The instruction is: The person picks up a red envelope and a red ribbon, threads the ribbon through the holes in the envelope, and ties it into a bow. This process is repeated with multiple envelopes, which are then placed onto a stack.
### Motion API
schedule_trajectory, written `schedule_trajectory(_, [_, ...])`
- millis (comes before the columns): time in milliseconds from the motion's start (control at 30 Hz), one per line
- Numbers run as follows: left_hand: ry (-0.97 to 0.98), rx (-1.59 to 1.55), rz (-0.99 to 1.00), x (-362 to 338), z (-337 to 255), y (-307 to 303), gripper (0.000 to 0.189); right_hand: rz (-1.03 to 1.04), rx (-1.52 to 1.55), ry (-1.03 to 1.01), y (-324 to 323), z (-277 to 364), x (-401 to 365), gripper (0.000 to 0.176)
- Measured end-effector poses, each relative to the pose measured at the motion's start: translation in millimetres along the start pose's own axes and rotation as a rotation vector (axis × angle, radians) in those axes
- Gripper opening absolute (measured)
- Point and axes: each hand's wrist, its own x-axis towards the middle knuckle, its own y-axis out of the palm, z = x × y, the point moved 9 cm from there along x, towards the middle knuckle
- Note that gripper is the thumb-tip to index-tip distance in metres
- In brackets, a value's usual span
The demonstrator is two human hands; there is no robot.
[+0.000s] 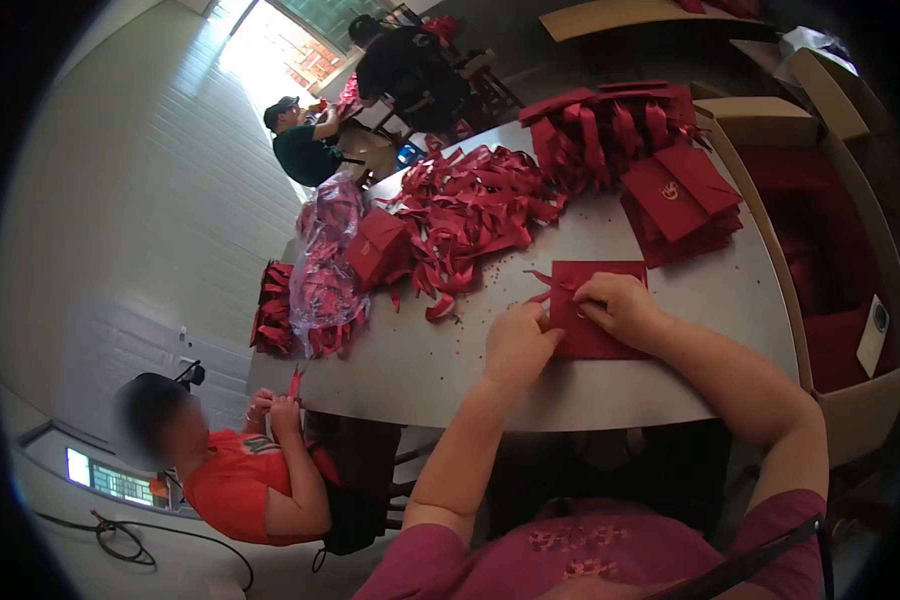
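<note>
A flat dark red envelope (602, 340) lies on the grey table (440, 365) in front of me. My left hand (518, 343) presses on its left edge, fingers curled near a thin red ribbon (542, 283) that pokes out at the envelope's upper left. Over the envelope's upper middle, my right hand (620, 305) pinches at the ribbon or flap. What exactly the fingertips hold is partly hidden by the hands.
A heap of red ribbons (470, 210) lies in the table's middle, with stacked red envelopes (682, 200) behind it and a plastic bag of red pieces (325, 270) at left. An open cardboard box (830, 250) stands to the right. A person in an orange shirt (240, 480) sits left; others work farther back.
</note>
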Motion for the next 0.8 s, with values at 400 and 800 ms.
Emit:
schedule_trajectory(400, [-0.347, -0.991, 0.239, 1.9, 21.8, 16.3, 0.019, -0.069, -0.002, -0.032, -8.0, -2.6, -1.7, 0.012])
schedule_trajectory(800, [-0.373, -1.409, 0.216, 35.6, 23.3, 29.8, 0.018, -0.042, -0.027, 0.003, -13.1, 5.0, -3.0, 0.012])
